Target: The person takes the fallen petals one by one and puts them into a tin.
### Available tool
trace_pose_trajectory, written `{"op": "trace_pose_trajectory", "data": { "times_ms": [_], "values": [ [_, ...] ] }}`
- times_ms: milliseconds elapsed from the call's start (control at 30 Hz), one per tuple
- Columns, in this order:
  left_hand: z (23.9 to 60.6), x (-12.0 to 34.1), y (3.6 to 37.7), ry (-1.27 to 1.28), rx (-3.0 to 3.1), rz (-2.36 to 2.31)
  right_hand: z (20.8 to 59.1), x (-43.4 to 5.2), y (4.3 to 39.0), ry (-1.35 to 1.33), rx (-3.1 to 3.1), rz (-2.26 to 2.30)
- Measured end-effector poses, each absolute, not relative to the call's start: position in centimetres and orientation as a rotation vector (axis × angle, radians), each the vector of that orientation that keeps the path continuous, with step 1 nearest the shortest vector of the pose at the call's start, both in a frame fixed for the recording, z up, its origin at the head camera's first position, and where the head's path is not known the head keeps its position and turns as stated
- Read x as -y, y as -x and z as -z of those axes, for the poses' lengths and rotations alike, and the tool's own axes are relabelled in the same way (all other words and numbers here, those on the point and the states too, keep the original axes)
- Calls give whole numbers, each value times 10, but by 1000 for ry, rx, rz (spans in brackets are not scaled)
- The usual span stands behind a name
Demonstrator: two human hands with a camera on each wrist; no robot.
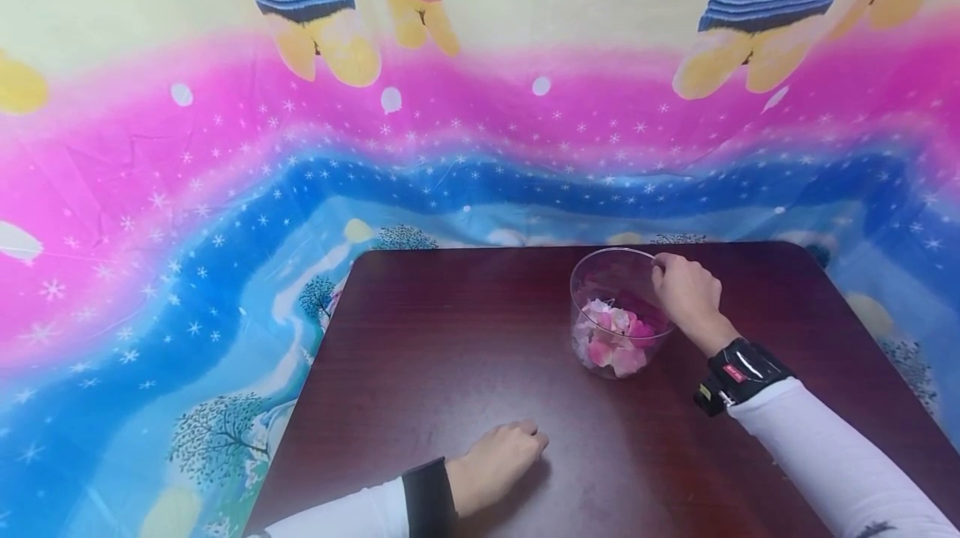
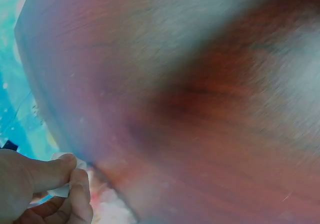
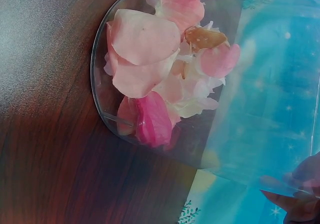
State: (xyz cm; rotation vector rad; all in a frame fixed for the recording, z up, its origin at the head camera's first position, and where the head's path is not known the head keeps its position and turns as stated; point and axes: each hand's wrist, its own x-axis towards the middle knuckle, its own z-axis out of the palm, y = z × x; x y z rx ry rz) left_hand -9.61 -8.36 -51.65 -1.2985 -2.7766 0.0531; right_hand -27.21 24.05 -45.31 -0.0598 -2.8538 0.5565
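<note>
My right hand [image 1: 688, 292] grips the rim of a clear round container [image 1: 606, 276] on the right half of the table, thumb and fingers over its edge. Pink, white and magenta flower petals [image 1: 615, 348] lie in its bottom; in the right wrist view a magenta petal [image 3: 154, 119] and a brownish one [image 3: 205, 38] show among them. Above the table, nearer the front and left of the container, is my left hand [image 1: 498, 455]. The left wrist view shows its thumb and fingers pinching a small white piece [image 2: 60, 190], mostly hidden by the fingers.
The dark reddish-brown wooden table [image 1: 420, 330] has rounded far corners. Behind it and along its sides hangs a colourful cloth [image 1: 480, 130] printed with bears, snowflakes and trees. Each wrist wears a black band, the right one [image 1: 750, 370] with a device on it.
</note>
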Motion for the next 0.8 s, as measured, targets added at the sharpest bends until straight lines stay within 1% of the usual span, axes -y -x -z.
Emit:
{"op": "trace_pose_trajectory", "data": {
  "times_ms": [333, 633, 800],
  "values": [
    [486, 75, 105, 1311, 2618, 67, 453, -241, 272, 52, 2846, -553],
    [445, 66, 116, 1296, 2450, 72, 452, -241, 271, 60, 2848, -556],
    [430, 63, 123, 1271, 2380, 81, 452, -241, 271, 64, 2855, -559]
  ]
}}
